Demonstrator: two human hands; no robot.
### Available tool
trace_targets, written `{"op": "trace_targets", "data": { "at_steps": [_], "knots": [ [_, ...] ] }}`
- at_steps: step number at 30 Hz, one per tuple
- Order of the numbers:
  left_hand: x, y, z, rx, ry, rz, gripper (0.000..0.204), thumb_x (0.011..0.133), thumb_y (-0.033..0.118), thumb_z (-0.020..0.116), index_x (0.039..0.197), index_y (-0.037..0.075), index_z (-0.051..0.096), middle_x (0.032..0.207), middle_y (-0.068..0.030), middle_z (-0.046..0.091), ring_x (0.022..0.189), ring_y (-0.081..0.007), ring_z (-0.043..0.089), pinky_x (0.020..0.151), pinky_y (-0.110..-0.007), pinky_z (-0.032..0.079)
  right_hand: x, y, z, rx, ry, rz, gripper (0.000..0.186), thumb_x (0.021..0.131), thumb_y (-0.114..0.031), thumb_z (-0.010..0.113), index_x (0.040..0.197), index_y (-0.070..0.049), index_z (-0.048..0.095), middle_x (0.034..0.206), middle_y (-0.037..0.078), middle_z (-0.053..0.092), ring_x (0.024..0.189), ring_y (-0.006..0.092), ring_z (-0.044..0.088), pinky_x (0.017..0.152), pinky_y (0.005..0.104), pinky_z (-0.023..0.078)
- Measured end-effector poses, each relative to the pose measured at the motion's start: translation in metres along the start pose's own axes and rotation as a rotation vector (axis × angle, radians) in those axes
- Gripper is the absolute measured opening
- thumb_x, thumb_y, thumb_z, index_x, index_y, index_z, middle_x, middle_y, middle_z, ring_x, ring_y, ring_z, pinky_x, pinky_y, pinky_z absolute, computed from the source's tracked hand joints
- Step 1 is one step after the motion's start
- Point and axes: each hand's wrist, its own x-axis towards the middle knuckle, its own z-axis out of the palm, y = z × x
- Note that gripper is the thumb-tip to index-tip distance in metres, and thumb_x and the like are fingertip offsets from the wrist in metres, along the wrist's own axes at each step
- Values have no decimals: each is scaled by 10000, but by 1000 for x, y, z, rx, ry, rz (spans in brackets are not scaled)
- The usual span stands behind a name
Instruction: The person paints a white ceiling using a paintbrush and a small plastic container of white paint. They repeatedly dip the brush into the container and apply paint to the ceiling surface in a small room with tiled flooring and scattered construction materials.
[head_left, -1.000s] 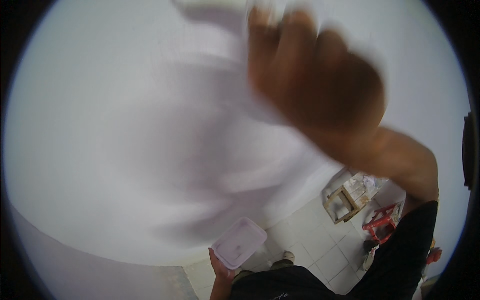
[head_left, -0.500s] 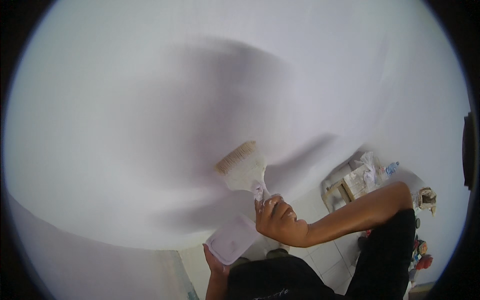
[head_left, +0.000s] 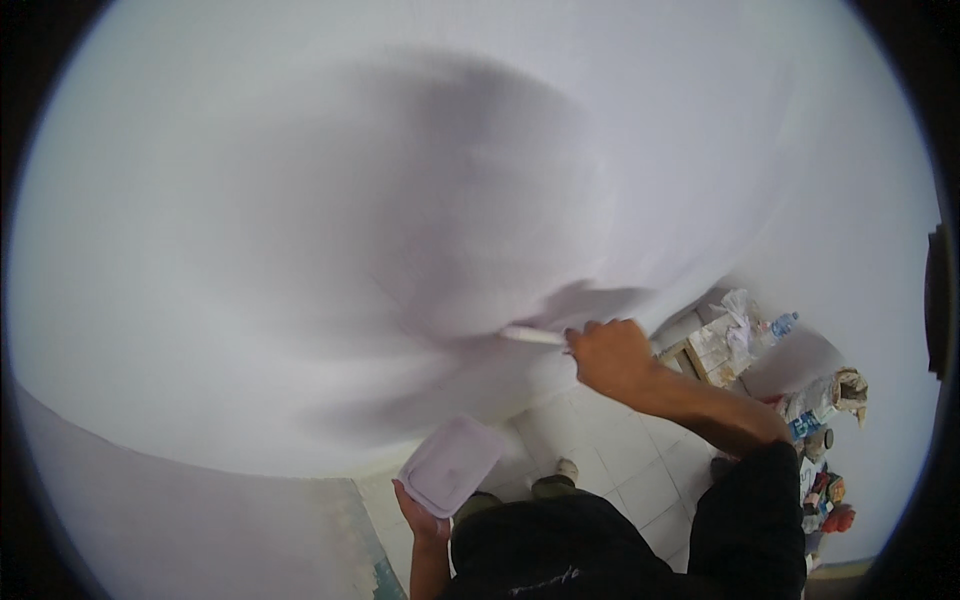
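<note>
My right hand is closed around a wide paintbrush, whose flat side is turned so that it shows nearly edge-on. The brush lies at the pale lilac wall, its tip seeming to meet the surface; exact contact is hard to see. Lower down, my left hand grips a shallow lilac plastic tub by its lower edge and side. The tub is tilted toward me, and what is in it is hard to make out. Shadows of my arm and head fall across the wall.
At the right stand a paint-spotted wooden stool with a plastic bag and a clear bottle. Several bags and small items lie along the right wall. Pale tiles cover the floor. A wall edge with peeling paint is lower left.
My right hand has moved right and up, and the brush has turned from its broad face to edge-on at the wall. The tub in my left hand has shifted slightly left and up.
</note>
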Motion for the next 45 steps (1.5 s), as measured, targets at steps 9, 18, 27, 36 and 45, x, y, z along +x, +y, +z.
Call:
{"op": "trace_targets", "data": {
  "at_steps": [9,18,27,36,45],
  "knots": [
    [-10,14,12,13,-27,-3,602,1009,497,259,1382,39,375,1379,-125,455,1284,-296,428,1073,-431,344,-36,1,-20,347,365,106,197,820,-113,652,995,-25,672,682,182,618,568,341,612,534,412,495],
    [-1,24,15,171,-104,25,600,1012,489,246,1390,39,366,1393,-127,441,1300,-303,413,1094,-440,322,-64,116,39,185,628,836,227,838,-127,576,1028,-53,675,730,232,638,652,391,637,582,456,500],
    [-10,39,36,112,5,-43,598,1013,488,225,1395,48,362,1407,-133,427,1309,-311,401,1097,-466,321,-38,-89,24,428,565,219,207,805,-150,644,989,-57,665,753,104,636,562,258,608,453,373,460],
    [-9,35,67,50,-29,-92,595,1010,498,216,1401,76,366,1407,-117,431,1307,-319,401,1096,-491,319,-28,21,44,587,404,384,269,745,-103,658,1008,-52,679,832,163,671,691,328,652,623,398,527],
    [-33,9,116,43,-72,-124,555,1018,450,221,1399,68,350,1389,-150,426,1271,-343,433,1093,-529,328,-57,145,67,443,543,919,277,883,-137,604,1090,47,608,766,293,620,730,453,625,625,471,499]
  ]
}}
